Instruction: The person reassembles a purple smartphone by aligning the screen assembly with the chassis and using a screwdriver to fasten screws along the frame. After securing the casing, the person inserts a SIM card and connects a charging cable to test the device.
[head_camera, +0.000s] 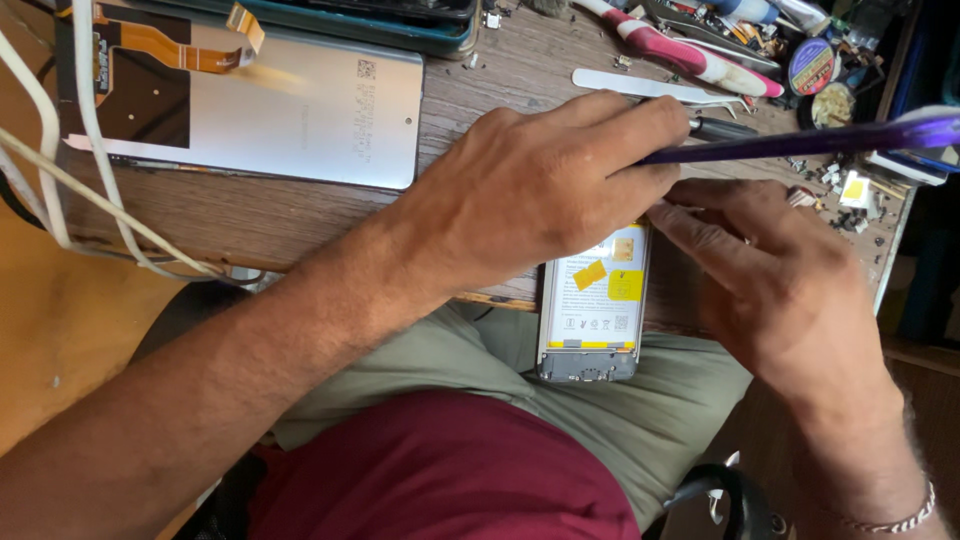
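Left hand (540, 195): curled over top end of the opened phone (592, 310), fingers closed around a purple tool (800, 142); the tool's shaft runs out rightward from the fingertips.
Right hand (770, 280): just right of the phone, fingers half-bent and pressed toward its upper right edge, touching the left fingertips. Whether it grips anything, cannot tell.
Phone: back off, white battery with yellow stickers showing; lies over the table's near edge, bottom end hanging above the lap.
Table (300, 215): worn wood, under the phone's top half.
Screen panel (300, 105): silver, flat, well left of the phone and farther back, orange flex cable (175, 45) at its far left corner.
White cables (70, 170): cross the table left of the panel.
Tweezers (640, 87): beyond the phone, just behind the left knuckles.
Screwdriver (690, 55): red-and-white handle, farther back.
Small parts (835, 185): scattered right of the phone, past the right hand.
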